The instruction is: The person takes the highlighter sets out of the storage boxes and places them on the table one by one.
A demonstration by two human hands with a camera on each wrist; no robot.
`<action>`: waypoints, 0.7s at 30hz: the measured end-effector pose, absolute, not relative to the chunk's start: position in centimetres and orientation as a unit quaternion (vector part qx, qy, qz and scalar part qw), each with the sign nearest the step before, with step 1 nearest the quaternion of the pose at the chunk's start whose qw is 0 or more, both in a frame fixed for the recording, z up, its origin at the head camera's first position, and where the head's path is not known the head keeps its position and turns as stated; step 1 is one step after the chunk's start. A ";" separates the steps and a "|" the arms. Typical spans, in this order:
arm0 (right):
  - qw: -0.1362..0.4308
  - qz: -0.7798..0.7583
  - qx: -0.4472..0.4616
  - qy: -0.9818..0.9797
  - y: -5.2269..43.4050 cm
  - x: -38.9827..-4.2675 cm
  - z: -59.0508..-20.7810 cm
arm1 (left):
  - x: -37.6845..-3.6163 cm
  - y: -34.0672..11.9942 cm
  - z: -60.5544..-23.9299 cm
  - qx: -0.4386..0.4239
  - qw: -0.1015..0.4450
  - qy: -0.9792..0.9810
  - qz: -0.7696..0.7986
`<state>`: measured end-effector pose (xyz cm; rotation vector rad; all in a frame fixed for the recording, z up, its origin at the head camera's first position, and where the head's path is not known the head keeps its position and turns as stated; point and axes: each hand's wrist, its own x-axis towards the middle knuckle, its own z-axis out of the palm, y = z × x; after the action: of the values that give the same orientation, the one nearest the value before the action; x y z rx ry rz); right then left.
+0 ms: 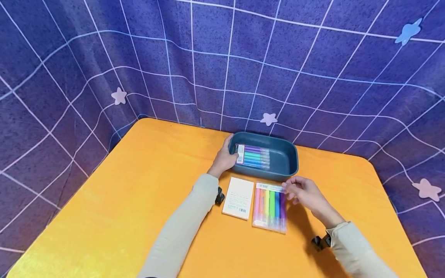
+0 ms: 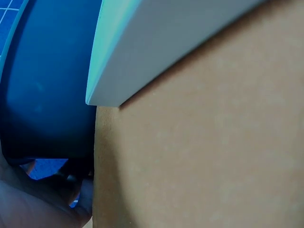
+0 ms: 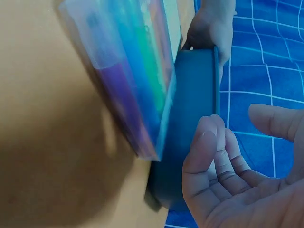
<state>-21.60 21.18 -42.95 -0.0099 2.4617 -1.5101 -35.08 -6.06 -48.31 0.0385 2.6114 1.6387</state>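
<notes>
While the left hand (image 1: 224, 159) holds the bin (image 1: 283, 154) by its nine-o'clock end, the right hand (image 1: 306, 195) is at the two-o'clock corner of the pens (image 1: 271, 204), which lie on the surface (image 1: 156, 173) just off the bin's near wall, at its six o'clock. To take them up well, the fingers (image 3: 199, 180) would do best to slip under the long three-o'clock edge, thumb laid on top, about halfway along; a pinch at the corner alone would probably let the slick sleeve swing or bend. Coming from nine o'clock looks worse, since the pad (image 1: 238, 198) lies just beside them there and could be nudged. A light squeeze should be enough, and going straight up first would spare the top edge a knock against the bin. As for pose, the right hand points toward ten o'clock, fingers loosely bent with nothing in them and thumb spread well away; whether a fingertip touches the corner I cannot tell. The left arm (image 1: 180, 227) slants toward one o'clock, and its fingers clasp the bin's end, thumb over the rim near the inner pack (image 1: 256, 156), a hold that looks firm enough to stop any sliding.
</notes>
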 end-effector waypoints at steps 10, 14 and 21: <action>0.098 -0.514 -0.052 0.851 21.2 -22.5 -41.4 | -35.2 -5.9 -48.2 0.008 0.040 0.849 0.527; 0.086 -0.500 -0.060 0.860 21.2 -23.2 -40.6 | -35.3 -5.9 -48.2 0.009 0.045 0.849 0.526; 0.073 -0.491 -0.065 0.866 21.4 -24.6 -39.5 | -35.3 -5.8 -48.2 0.003 0.038 0.853 0.521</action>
<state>-24.58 21.38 -39.47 -0.1959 2.5995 -1.4741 -35.33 -5.77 -48.21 0.0086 2.6159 1.5989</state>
